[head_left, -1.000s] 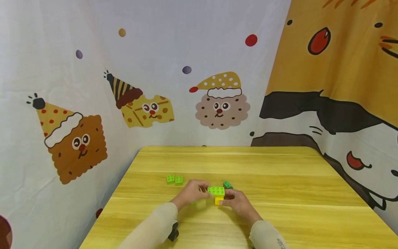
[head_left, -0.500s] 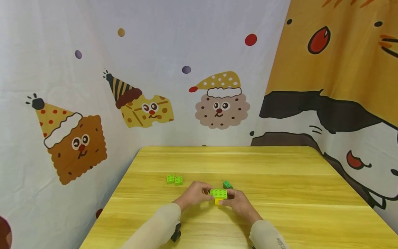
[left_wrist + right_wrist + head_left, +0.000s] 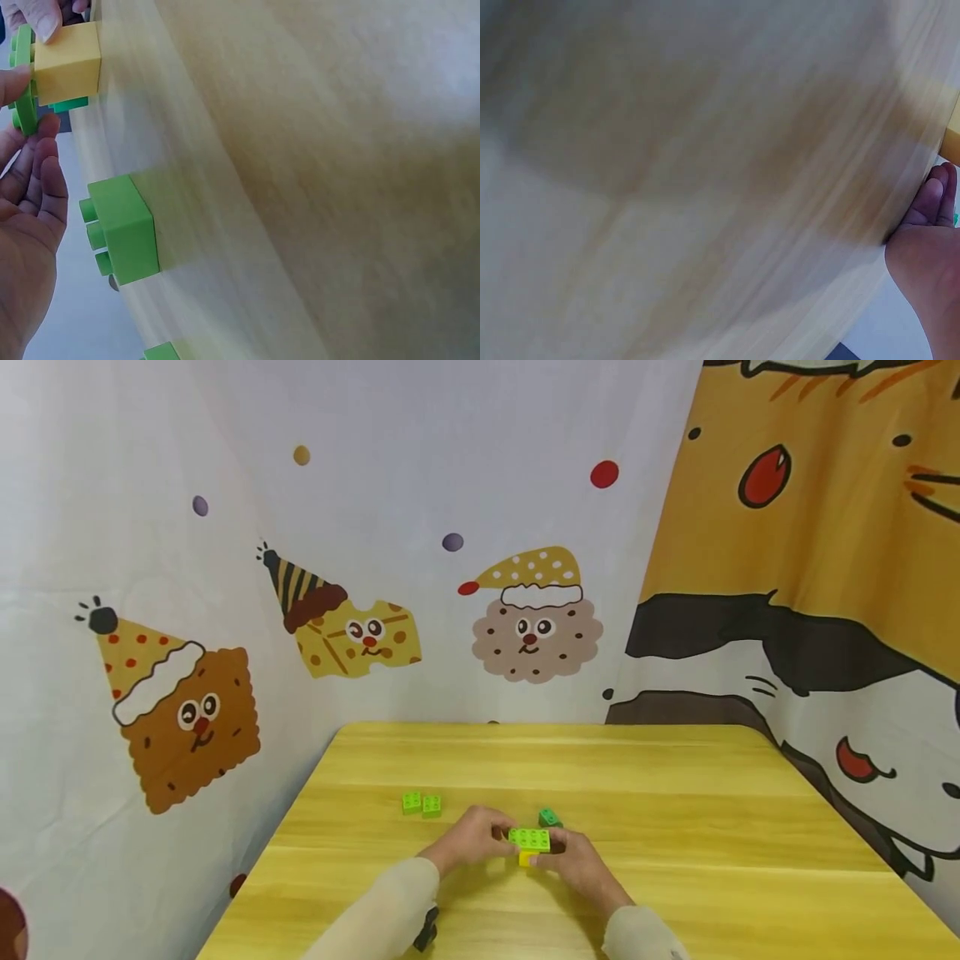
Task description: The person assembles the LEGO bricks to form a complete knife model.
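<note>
Your left hand (image 3: 474, 838) pinches the left end of the lime-green eight-stud plate (image 3: 529, 838), while your right hand (image 3: 583, 863) grips the yellow block (image 3: 524, 860) directly below it. The plate's long axis runs left to right, hand to hand, and its left end overhangs the block towards your left fingers. Your right hand is the nearer to the dark green block (image 3: 550, 817), just beyond its fingers. From the left wrist camera, you can't quite tell whether the plate is fully seated on the block's studs.
</note>
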Motion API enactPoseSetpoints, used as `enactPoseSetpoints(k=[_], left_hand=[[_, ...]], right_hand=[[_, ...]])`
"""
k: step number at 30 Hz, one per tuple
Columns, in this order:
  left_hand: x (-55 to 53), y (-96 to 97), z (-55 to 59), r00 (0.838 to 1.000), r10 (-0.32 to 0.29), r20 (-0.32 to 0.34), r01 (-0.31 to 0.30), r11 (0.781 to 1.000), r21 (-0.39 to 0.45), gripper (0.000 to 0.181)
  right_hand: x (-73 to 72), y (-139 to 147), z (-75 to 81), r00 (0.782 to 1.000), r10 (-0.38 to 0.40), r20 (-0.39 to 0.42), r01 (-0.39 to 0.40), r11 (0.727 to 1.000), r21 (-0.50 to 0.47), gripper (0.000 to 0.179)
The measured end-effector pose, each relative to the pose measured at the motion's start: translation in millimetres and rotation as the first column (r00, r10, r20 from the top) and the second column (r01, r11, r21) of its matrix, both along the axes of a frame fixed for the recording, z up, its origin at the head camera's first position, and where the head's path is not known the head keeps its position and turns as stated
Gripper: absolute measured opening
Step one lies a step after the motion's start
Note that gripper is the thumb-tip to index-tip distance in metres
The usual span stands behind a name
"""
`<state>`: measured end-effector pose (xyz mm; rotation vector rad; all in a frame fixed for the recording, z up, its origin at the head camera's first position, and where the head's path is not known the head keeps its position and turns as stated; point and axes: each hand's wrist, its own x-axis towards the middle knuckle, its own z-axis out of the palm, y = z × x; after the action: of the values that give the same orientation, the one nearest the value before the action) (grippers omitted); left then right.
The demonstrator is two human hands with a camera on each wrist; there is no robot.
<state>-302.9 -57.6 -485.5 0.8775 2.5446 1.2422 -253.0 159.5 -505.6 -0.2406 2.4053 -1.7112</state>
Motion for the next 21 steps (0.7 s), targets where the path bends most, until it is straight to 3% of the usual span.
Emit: enactPoseSetpoints(k=[9, 21], left_hand=[[0.3, 0.6, 0.3, 0.999, -0.022, -0.037, 0.021, 0.999, -0.03, 0.023], [2.2, -2.0, -0.4, 1.0, -0.009, -0.022, 0.008, 1.0, -0.019, 0.025]], right_hand=[[2.9, 7.6, 2.2, 0.999, 0.029, 0.031, -0.027, 0.997, -0.067, 0.065], [2.2, 9.2, 1.6, 1.0, 0.019, 0.002, -0.019, 1.0, -0.004, 0.046]])
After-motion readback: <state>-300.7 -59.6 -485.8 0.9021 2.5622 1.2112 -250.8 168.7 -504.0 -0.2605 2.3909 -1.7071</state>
